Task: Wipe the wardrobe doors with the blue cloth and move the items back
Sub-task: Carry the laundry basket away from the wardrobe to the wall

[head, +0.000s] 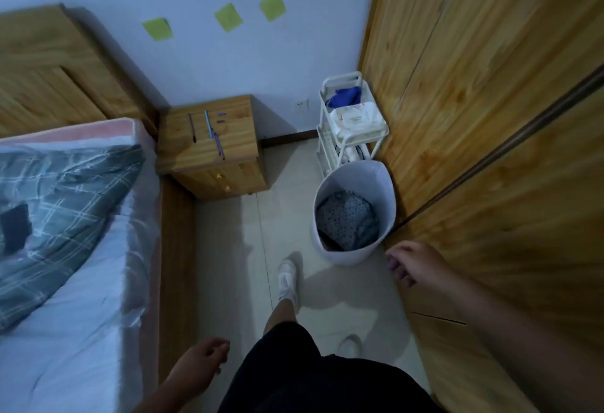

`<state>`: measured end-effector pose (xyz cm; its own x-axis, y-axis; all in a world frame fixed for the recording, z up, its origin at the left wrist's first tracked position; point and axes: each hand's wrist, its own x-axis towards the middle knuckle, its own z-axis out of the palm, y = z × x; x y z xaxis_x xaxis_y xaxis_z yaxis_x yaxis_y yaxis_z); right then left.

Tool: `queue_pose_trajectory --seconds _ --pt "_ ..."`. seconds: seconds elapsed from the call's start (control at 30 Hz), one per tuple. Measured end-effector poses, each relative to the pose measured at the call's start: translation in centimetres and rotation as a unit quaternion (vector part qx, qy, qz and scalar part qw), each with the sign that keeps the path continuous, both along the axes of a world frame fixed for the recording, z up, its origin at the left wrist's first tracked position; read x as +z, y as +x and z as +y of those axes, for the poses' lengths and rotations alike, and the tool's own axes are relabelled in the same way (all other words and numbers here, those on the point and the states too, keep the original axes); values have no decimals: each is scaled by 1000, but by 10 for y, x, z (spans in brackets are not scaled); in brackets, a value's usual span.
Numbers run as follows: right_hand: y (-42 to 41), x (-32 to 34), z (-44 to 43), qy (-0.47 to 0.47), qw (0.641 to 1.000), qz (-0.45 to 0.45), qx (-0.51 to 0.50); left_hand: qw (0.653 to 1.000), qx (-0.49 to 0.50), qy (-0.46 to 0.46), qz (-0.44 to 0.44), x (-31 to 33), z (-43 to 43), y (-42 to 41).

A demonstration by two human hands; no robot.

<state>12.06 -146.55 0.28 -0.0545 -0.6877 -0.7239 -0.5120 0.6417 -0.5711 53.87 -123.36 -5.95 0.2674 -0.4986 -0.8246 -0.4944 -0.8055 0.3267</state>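
Observation:
The blue cloth [345,96] lies bunched on the top shelf of a white trolley [376,133] in the far corner, against the wooden wardrobe doors [483,111] that fill the right side. In front of the trolley stands a white laundry basket [327,242] with patterned fabric inside. My right hand [412,263] hangs just right of the basket, near the wardrobe door, fingers loosely curled and holding nothing. My left hand [203,358] hangs low beside my leg, also loosely curled with nothing in it.
A wooden nightstand [209,147] with pens on top stands against the far wall. A bed [72,281] with a plaid blanket and wooden frame fills the left. A narrow strip of tiled floor [235,265] runs between bed and wardrobe, where my feet stand.

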Motion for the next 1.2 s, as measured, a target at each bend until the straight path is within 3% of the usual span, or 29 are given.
queue_pose_trajectory --seconds 0.17,0.27,0.53,0.67,0.93,1.07,1.2 --pt "14 -24 -28 67 996 40 -35 981 -186 43 -10 -15 -127 41" --pt "11 -35 -16 111 990 35 -80 969 -246 32 7 -12 -214 46" --pt "-2 -59 33 214 955 7 -207 976 -202 -7 79 14 -377 4" --pt "-6 -85 15 224 944 4 -243 969 -236 3 70 -11 -421 -31" --pt "-29 -201 -85 163 936 11 -313 940 -336 -21 49 -159 -493 -106" --pt "-47 -272 -127 103 957 98 -253 923 -368 -106 -34 -233 -516 -129" --pt "-55 -328 -149 79 963 103 -238 938 -333 -96 -24 -287 -530 -148"
